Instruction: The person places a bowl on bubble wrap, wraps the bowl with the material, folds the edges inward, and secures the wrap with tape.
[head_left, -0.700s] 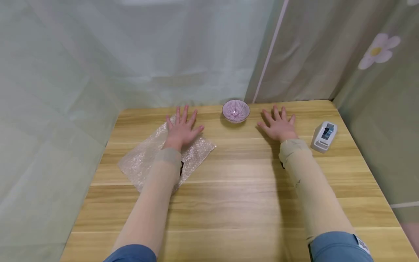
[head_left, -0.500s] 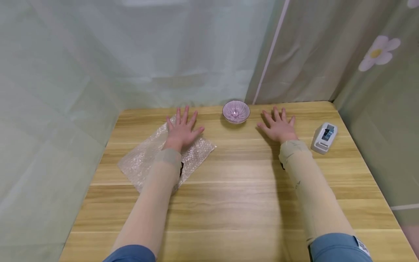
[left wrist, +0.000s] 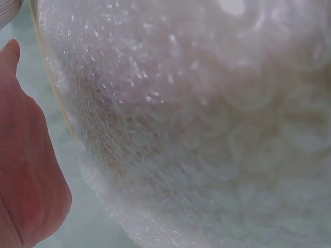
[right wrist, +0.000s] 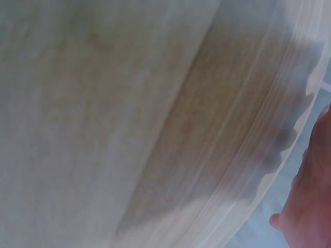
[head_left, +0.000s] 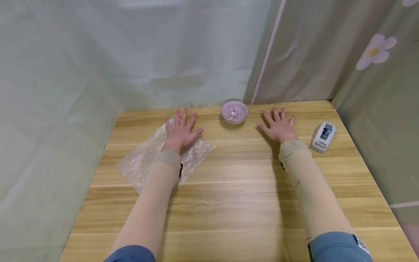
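My left hand [head_left: 180, 134] lies over a sheet of bubble wrap [head_left: 140, 160], palm down with its fingers spread and straight. The wrap fills most of the left wrist view, its bubbles [left wrist: 134, 103] shining. To the right, my right hand [head_left: 279, 127] is spread flat over the wooden table [head_left: 229, 211], holding nothing. Between the two hands, near the back edge, stands a small purple striped bowl [head_left: 234, 112], nearer the right hand's thumb. A grey-and-white tape dispenser-like device [head_left: 322, 137] with a dark blue middle sits right of the right hand.
Pale curtains [head_left: 183, 54] hang behind the table's back edge and along both sides. A printed flower [head_left: 376, 52] shows on the right curtain [head_left: 379, 109]. Both forearms reach across the table from the front, in beige sleeves [head_left: 311, 193] with blue cuffs further up.
The head view has shifted very slightly. Both hands and the things on the table stay where they were.
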Demonstrator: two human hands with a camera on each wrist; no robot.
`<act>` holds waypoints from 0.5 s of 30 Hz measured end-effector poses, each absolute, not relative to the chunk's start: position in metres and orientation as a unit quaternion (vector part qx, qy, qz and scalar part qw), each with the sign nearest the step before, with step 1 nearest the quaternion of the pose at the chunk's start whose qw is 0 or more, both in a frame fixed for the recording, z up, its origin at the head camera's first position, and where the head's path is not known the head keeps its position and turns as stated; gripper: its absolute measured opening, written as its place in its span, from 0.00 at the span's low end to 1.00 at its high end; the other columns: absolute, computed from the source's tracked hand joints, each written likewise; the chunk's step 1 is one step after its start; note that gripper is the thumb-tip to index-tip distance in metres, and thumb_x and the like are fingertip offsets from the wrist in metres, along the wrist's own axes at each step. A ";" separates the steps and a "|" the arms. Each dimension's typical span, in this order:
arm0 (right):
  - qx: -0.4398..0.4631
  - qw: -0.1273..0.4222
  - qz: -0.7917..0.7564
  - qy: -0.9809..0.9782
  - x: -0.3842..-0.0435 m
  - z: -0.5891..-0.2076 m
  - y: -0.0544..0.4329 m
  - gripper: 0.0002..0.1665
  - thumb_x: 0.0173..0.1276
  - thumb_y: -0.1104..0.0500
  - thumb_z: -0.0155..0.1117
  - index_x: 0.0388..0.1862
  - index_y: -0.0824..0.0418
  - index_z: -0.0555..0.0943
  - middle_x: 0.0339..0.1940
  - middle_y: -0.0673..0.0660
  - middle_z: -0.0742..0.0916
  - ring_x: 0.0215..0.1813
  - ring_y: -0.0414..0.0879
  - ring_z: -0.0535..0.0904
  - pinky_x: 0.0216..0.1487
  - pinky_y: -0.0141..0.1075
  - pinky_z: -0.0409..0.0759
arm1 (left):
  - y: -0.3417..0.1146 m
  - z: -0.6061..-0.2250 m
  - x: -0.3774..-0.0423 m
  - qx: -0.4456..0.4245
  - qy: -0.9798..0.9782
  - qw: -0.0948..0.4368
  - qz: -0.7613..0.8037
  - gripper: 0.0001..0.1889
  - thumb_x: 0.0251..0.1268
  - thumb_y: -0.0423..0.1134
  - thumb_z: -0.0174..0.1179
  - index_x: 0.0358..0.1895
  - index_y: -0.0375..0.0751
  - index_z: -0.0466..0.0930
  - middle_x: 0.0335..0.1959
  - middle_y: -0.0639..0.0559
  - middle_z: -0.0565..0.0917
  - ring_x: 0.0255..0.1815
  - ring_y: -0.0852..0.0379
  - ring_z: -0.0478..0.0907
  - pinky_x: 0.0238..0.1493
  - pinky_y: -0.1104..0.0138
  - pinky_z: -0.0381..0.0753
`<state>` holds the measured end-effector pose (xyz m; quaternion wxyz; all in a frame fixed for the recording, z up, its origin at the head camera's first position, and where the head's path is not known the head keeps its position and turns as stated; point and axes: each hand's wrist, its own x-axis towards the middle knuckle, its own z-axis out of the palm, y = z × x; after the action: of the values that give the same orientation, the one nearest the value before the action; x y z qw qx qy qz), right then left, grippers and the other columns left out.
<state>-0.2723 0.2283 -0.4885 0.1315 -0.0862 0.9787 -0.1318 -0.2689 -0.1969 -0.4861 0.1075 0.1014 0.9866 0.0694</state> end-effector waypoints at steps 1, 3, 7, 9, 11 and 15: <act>-0.087 0.132 -0.132 0.979 -0.272 -0.488 0.228 0.51 0.80 0.21 0.32 0.92 0.42 0.41 0.89 0.65 0.35 0.85 0.70 0.21 0.72 0.78 0.18 | -0.196 -0.484 -0.267 0.101 0.987 0.107 0.069 0.48 0.76 0.79 0.33 0.89 0.63 0.30 0.89 0.48 0.23 0.84 0.38 0.12 0.73 0.24 0.20; -0.084 0.130 -0.132 0.979 -0.270 -0.486 0.228 0.50 0.81 0.22 0.32 0.92 0.42 0.41 0.89 0.65 0.36 0.85 0.70 0.21 0.72 0.77 0.18 | -0.194 -0.483 -0.265 0.098 0.987 0.108 0.068 0.48 0.76 0.79 0.33 0.89 0.63 0.30 0.88 0.48 0.23 0.84 0.38 0.13 0.73 0.24 0.20; -0.087 0.120 -0.134 0.980 -0.267 -0.482 0.227 0.49 0.82 0.25 0.36 0.92 0.44 0.45 0.89 0.67 0.39 0.85 0.72 0.24 0.72 0.79 0.20 | -0.194 -0.490 -0.266 0.099 0.988 0.104 0.063 0.47 0.77 0.78 0.30 0.89 0.64 0.29 0.88 0.49 0.22 0.84 0.38 0.13 0.71 0.26 0.15; -0.085 0.117 -0.130 0.981 -0.265 -0.482 0.227 0.48 0.83 0.26 0.37 0.92 0.45 0.45 0.90 0.67 0.40 0.86 0.72 0.25 0.73 0.79 0.21 | -0.195 -0.497 -0.269 0.101 0.988 0.101 0.060 0.47 0.76 0.79 0.28 0.88 0.64 0.28 0.88 0.49 0.21 0.84 0.38 0.12 0.71 0.27 0.14; -0.084 0.116 -0.131 0.981 -0.264 -0.483 0.228 0.48 0.83 0.26 0.37 0.92 0.46 0.46 0.89 0.68 0.40 0.86 0.72 0.25 0.72 0.79 0.20 | -0.196 -0.503 -0.273 0.103 0.988 0.097 0.057 0.47 0.74 0.81 0.27 0.88 0.66 0.28 0.88 0.50 0.21 0.85 0.39 0.13 0.73 0.26 0.16; -0.080 0.117 -0.132 0.981 -0.265 -0.487 0.230 0.49 0.82 0.25 0.36 0.92 0.45 0.45 0.90 0.67 0.39 0.86 0.71 0.23 0.72 0.78 0.19 | -0.196 -0.508 -0.277 0.107 0.988 0.093 0.055 0.48 0.72 0.83 0.26 0.88 0.68 0.28 0.88 0.50 0.21 0.85 0.38 0.14 0.74 0.24 0.20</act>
<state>-0.2649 0.2301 -0.4869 0.1167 -0.0800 0.9811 -0.1323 -0.2775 -0.1960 -0.5085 0.0931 0.1066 0.9884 0.0550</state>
